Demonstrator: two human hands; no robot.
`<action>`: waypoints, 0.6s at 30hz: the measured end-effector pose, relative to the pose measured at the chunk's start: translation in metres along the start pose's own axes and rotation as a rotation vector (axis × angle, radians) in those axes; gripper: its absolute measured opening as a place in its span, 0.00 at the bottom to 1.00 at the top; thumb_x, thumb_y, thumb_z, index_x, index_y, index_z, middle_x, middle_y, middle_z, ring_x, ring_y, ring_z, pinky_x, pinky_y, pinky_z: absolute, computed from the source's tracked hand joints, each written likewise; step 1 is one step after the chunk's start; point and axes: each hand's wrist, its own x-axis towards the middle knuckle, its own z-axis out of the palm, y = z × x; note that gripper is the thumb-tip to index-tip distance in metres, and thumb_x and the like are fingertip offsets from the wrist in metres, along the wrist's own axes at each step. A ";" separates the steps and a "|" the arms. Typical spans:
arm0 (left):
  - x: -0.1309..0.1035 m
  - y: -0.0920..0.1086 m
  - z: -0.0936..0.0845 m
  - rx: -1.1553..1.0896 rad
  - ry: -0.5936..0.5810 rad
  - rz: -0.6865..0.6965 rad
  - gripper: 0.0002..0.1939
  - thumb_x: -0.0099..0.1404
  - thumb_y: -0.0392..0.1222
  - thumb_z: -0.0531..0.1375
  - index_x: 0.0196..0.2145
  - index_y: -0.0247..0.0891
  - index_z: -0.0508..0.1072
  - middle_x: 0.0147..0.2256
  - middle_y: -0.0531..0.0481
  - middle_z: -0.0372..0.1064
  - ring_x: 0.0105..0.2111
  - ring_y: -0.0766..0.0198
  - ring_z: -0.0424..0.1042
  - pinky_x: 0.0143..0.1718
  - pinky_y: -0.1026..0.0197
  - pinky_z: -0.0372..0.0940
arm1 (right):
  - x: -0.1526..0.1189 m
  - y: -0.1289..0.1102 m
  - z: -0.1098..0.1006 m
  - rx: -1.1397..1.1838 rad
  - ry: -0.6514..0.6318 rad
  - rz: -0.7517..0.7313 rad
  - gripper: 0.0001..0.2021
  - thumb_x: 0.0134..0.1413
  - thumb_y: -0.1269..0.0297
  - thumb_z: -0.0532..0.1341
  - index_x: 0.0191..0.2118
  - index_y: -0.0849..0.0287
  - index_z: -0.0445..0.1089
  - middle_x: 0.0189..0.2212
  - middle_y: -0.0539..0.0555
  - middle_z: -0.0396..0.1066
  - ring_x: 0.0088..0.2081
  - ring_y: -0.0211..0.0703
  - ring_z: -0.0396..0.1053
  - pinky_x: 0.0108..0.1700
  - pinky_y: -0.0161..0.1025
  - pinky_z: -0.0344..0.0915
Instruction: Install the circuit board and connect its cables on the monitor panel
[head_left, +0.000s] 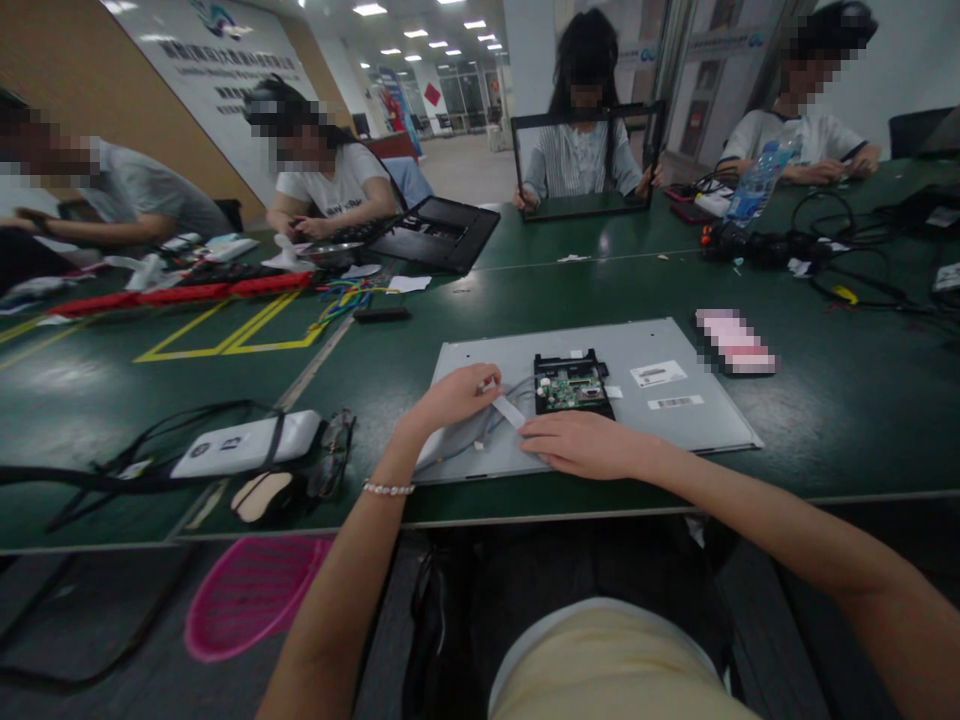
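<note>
A flat grey display panel (705, 420) lies on the table in front of me, with a green circuit board (574, 390) in a black frame on it. Grey cables (472, 430) run from the board toward the panel's lower left corner. Across these cables slants a white strip of tape (510, 410). My left hand (459, 395) is closed, pinching the strip's upper left end. My right hand (577, 445) rests low over the panel, below the board. Its fingers are together, with their tips on the strip's lower right end; the thumb is hidden.
Left of the panel are eyeglasses (334, 450), a mouse (262, 495) and a white device (255, 440) with black straps. A phone (735, 340) lies to the right. Across the table, one person holds a black frame (589, 210). A pink basket (251, 595) sits below the edge.
</note>
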 end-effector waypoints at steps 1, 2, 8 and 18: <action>0.000 0.001 0.000 -0.022 -0.017 0.009 0.12 0.68 0.47 0.51 0.42 0.39 0.68 0.37 0.48 0.69 0.33 0.61 0.69 0.38 0.61 0.61 | 0.000 0.000 0.000 0.000 -0.001 0.002 0.17 0.63 0.71 0.53 0.55 0.64 0.68 0.57 0.63 0.67 0.59 0.46 0.64 0.60 0.45 0.61; 0.000 0.001 0.000 -0.043 -0.028 0.019 0.11 0.68 0.46 0.51 0.42 0.39 0.68 0.37 0.49 0.69 0.32 0.62 0.68 0.37 0.61 0.61 | 0.000 0.000 -0.001 0.000 -0.001 0.004 0.17 0.63 0.71 0.53 0.55 0.63 0.68 0.57 0.63 0.67 0.59 0.45 0.64 0.60 0.45 0.61; -0.001 0.000 0.001 -0.084 0.024 0.092 0.10 0.66 0.46 0.53 0.38 0.37 0.69 0.40 0.47 0.65 0.32 0.64 0.66 0.37 0.62 0.62 | 0.001 -0.001 -0.001 -0.011 0.002 -0.005 0.17 0.63 0.72 0.53 0.54 0.65 0.69 0.57 0.64 0.67 0.58 0.47 0.65 0.59 0.45 0.62; 0.001 -0.004 0.003 0.045 0.023 0.023 0.09 0.69 0.44 0.49 0.37 0.38 0.66 0.35 0.48 0.65 0.35 0.60 0.66 0.38 0.59 0.61 | 0.000 0.000 0.001 -0.002 0.007 -0.006 0.17 0.62 0.72 0.54 0.54 0.64 0.69 0.57 0.64 0.67 0.59 0.46 0.64 0.61 0.46 0.60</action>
